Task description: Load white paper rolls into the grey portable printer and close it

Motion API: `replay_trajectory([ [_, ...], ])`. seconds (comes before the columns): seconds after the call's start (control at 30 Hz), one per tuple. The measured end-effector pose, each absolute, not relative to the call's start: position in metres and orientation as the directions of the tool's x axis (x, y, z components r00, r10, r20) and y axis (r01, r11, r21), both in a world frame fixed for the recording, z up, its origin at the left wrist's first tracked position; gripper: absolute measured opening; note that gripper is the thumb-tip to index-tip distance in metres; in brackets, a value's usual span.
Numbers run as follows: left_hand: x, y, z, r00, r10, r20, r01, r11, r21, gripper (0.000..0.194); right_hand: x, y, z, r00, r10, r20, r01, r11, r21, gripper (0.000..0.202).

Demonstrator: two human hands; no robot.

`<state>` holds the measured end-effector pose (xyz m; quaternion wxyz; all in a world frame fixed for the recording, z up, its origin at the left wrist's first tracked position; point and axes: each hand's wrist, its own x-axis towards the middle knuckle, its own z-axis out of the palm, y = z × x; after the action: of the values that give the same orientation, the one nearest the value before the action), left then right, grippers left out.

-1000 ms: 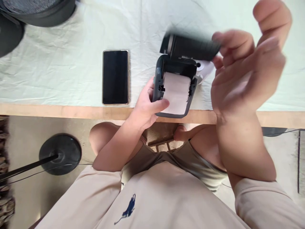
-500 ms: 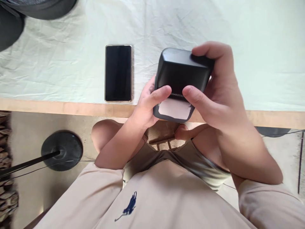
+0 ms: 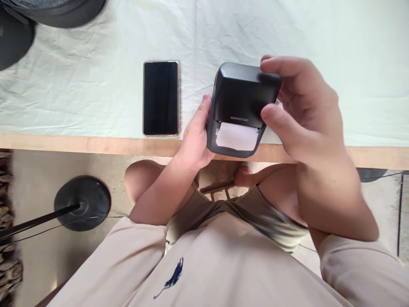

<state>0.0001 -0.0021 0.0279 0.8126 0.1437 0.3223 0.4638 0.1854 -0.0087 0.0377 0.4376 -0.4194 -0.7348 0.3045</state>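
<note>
A black label printer (image 3: 244,100) marked NIIMBOT is held above the table's front edge, with a strip of white paper (image 3: 237,136) showing at its near end. My left hand (image 3: 196,136) grips its left side, the thumb along the edge and the other fingers hidden beneath. On the right side, my right hand (image 3: 300,102) curls round the printer, its thumb at the right edge and a finger on the far right corner. Left of the printer, a phone (image 3: 161,99) with a dark screen lies on the tablecloth.
The pale cloth (image 3: 96,85) covers the table, whose wooden edge (image 3: 79,143) runs across the view. Black rounded objects (image 3: 64,10) stand at the far left. A round black stand base (image 3: 82,203) with a pole and cable is on the floor.
My left thumb has moved off the printer's top to its left edge. My right hand has shifted right, its thumb now at the side. More of the paper and lettering shows.
</note>
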Motion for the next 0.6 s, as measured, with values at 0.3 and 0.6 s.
replay_trajectory([
  [0.3,0.003,0.003,0.017,0.306,0.847,-0.436,-0.677,0.515,0.526,0.034,0.189,-0.015,0.056,-0.202,0.851,0.485,0.521,0.512,-0.683,0.053],
  [0.6,-0.001,-0.002,0.009,0.359,0.893,-0.27,-0.642,0.447,0.623,0.035,0.158,-0.017,0.062,0.248,0.705,0.664,0.486,0.503,-0.715,0.029],
])
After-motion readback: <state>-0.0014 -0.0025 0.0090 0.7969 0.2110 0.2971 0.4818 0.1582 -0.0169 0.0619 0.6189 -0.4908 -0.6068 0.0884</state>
